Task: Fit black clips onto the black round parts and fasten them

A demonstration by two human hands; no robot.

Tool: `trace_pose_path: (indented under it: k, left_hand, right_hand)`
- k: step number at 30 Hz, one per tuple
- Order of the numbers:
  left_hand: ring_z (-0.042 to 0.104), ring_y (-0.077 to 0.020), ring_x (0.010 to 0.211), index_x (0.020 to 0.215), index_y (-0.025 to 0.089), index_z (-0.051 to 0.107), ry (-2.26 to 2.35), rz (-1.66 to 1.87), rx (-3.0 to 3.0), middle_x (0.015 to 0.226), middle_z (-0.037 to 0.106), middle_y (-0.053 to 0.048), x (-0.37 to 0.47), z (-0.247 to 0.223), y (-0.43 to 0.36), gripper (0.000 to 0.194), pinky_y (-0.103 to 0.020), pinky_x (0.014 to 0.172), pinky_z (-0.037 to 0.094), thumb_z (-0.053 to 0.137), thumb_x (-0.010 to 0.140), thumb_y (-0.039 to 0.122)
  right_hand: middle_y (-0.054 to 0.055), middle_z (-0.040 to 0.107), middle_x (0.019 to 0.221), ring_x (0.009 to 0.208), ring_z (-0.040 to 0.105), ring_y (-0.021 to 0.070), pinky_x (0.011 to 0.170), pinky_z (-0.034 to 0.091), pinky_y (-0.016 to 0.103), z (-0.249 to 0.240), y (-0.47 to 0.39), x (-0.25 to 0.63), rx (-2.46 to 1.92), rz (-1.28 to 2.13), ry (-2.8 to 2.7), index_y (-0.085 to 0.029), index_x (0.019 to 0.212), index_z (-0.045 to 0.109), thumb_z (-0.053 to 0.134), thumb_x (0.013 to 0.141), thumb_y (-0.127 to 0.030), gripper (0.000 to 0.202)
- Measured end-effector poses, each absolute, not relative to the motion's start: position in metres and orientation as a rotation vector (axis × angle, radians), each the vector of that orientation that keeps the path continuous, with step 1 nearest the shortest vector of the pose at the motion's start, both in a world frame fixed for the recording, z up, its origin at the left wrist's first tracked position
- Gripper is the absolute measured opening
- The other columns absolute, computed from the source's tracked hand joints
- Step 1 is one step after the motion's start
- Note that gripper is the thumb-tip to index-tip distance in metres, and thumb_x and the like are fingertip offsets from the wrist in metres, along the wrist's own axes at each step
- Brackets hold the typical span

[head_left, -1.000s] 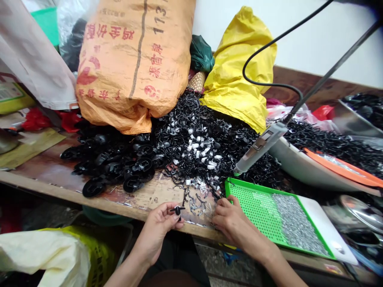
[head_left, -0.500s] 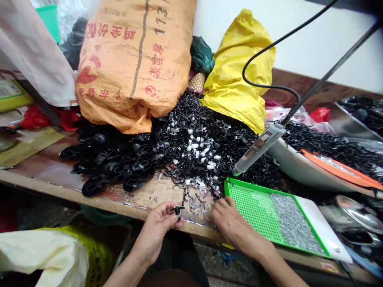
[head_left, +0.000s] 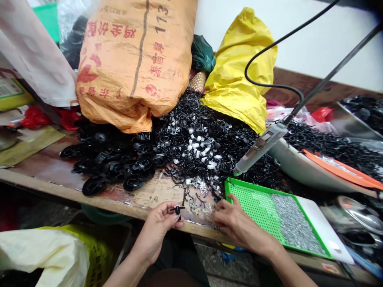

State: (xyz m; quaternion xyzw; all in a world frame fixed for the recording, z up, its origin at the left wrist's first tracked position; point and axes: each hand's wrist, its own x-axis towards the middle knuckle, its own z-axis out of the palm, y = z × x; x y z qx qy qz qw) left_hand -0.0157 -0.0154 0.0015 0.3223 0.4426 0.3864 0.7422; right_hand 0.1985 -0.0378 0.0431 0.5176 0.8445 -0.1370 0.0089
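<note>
Between the thumb and fingers of my left hand (head_left: 160,225) is a small black plastic part (head_left: 177,209), held above the table's front edge. My right hand (head_left: 235,221) rests low at the near left corner of the green perforated tray (head_left: 249,205), its fingers curled; the fingertips are partly hidden, and whether they hold anything does not show. Just left of them lie thin metal pins (head_left: 208,207) and a few loose black pieces (head_left: 187,195). Behind the hands rises a heap of small black parts (head_left: 182,135) with white pieces (head_left: 196,145) on it.
Round black parts (head_left: 133,181) are piled at the left under an orange sack (head_left: 134,67). A yellow bag (head_left: 239,67) stands behind the heap. A grey electric screwdriver (head_left: 260,147) hangs over the tray's back left corner. A large bowl (head_left: 290,163) of black parts sits right.
My right hand has shifted slightly to the right, with its index finger raised more. My left hand still holds the black part in the same place.
</note>
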Motion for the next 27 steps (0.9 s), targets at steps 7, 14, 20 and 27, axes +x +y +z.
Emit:
trace_pose_path:
  k: [7,14,20,27]
  left_hand:
    - [0.054,-0.0105,0.065,0.089,0.014,0.054,0.983,0.838,0.725,0.073,0.059,-0.002,-0.015,0.003,-0.016,0.023,-0.024,0.064,0.044,0.059,0.067,0.020]
    - [0.054,-0.0103,0.065,0.091,0.013,0.052,0.995,0.831,0.725,0.073,0.059,-0.002,-0.015,0.005,-0.015,0.024,-0.023,0.064,0.044,0.057,0.068,0.019]
    - [0.054,-0.0102,0.065,0.090,0.013,0.052,0.981,0.840,0.725,0.074,0.058,-0.001,-0.015,0.004,-0.016,0.023,-0.024,0.065,0.044,0.057,0.069,0.018]
    - [0.055,-0.0108,0.066,0.091,0.013,0.052,0.967,0.839,0.737,0.075,0.057,-0.002,-0.016,0.001,-0.016,0.022,-0.025,0.066,0.044,0.056,0.069,0.018]
  right_hand:
    - [-0.002,0.052,0.066,0.078,0.043,0.0152,0.091,0.013,0.043,0.043,-0.033,0.198,1.588,-0.479,2.622,-0.019,0.065,0.049,0.046,0.064,-0.005,0.015]
    - [0.000,0.049,0.065,0.075,0.044,0.0154,0.090,0.016,0.045,0.034,-0.034,0.195,1.531,-0.350,2.620,-0.018,0.069,0.046,0.043,0.060,0.000,0.020]
    - [0.000,0.049,0.066,0.071,0.044,0.0153,0.085,0.024,0.042,0.032,-0.035,0.193,1.570,-0.236,2.696,-0.018,0.070,0.042,0.040,0.060,0.002,0.022]
    - [0.002,0.057,0.065,0.065,0.053,0.0174,0.071,0.035,0.035,0.055,-0.044,0.269,2.120,0.224,2.683,-0.019,0.079,0.045,0.041,0.071,-0.019,0.009]
